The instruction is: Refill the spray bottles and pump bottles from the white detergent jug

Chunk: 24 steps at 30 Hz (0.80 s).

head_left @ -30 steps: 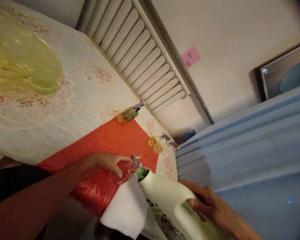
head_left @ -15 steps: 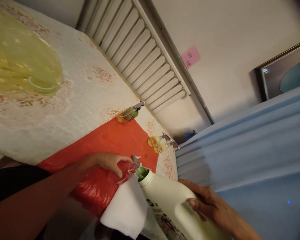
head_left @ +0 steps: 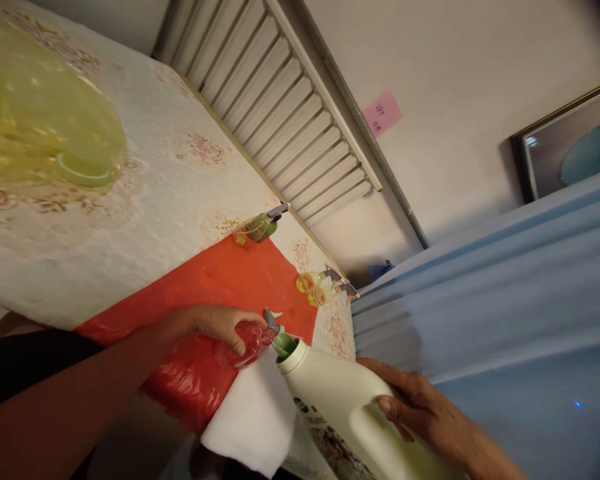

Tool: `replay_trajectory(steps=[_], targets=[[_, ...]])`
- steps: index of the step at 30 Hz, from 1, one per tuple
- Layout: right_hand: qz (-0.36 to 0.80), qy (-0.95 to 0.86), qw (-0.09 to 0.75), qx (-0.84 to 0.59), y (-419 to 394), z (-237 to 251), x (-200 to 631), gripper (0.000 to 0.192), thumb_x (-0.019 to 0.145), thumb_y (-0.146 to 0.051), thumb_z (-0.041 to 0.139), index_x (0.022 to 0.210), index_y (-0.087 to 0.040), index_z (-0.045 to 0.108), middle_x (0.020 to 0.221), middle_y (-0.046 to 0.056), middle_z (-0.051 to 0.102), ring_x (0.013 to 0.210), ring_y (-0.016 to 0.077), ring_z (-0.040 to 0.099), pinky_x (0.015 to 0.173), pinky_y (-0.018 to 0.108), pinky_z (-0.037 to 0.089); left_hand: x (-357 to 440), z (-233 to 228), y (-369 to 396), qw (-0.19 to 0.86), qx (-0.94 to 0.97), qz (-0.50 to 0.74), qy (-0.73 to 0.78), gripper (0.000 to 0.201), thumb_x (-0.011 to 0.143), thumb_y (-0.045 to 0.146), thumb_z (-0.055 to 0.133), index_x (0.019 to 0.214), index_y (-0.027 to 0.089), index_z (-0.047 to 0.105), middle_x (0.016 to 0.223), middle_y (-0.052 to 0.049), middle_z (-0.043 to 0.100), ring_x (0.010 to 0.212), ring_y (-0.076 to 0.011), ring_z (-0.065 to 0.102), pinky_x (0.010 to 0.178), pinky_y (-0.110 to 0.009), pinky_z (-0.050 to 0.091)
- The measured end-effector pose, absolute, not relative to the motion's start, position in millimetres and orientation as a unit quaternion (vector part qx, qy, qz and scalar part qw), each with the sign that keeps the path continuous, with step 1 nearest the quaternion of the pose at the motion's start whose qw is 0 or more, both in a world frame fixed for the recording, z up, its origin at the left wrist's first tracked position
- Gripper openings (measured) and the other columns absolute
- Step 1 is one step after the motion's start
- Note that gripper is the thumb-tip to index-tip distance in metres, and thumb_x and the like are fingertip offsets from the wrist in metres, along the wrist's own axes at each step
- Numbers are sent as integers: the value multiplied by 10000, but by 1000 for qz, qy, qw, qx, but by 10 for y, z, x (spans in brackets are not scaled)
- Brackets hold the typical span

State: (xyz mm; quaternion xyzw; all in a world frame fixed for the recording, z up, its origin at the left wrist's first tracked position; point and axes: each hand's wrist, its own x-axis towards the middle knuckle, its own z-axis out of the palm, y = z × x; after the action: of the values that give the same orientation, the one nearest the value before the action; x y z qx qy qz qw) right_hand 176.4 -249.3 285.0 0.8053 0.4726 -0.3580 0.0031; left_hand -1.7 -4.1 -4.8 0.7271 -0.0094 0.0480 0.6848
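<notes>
Cream-white plastic makes up the large jug (head_left: 340, 400), which the right hand (head_left: 420, 413) holds by its handle, fingers (head_left: 393, 405) curled round the grip and the thumb along the upper side. The jug is tipped so that its open green-lined mouth (head_left: 284, 347) points toward a small clear bottle (head_left: 250, 341) and sits just beside that bottle's grey trigger head. The left hand (head_left: 215, 325) holds the small bottle from above, its fingers (head_left: 233, 339) wrapped over the body, with the neck and trigger head sticking out past the fingertips toward the jug's mouth. Both lie over a red plastic sheet (head_left: 220, 280) spread on the floral-patterned surface (head_left: 145, 193), and a white cloth (head_left: 255, 420) lies under the jug's neck. Three more small spray bottles stand farther back, one (head_left: 257, 228) at the red sheet's far edge and a pair (head_left: 323, 285) near the surface's corner. A translucent yellow-green basin (head_left: 40, 120) sits well apart at the upper left.
</notes>
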Motion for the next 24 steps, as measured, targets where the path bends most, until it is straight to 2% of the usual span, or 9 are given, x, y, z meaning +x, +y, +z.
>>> replay_trajectory(steps=[5, 24], targets=[[-367, 475, -4, 800, -2476, 2858, 1745, 667, 887, -582, 550, 1457, -254, 442, 975, 68, 642, 697, 149, 491, 549, 227, 416, -30, -12, -52, 682, 730, 52, 2, 764, 638, 312, 811, 1340, 235, 521, 1338, -48, 627, 1216, -293, 576, 1005, -344, 456], [-364, 482, -2, 797, -2477, 2860, 1769, 667, 894, -580, 539, 1459, -240, 441, 872, 41, 607, 625, 126, 444, 528, 231, 371, -7, -91, -44, 692, 720, 54, -13, 758, 650, 317, 810, 1346, 267, 514, 1307, -38, 654, 1184, -286, 605, 976, -352, 484]])
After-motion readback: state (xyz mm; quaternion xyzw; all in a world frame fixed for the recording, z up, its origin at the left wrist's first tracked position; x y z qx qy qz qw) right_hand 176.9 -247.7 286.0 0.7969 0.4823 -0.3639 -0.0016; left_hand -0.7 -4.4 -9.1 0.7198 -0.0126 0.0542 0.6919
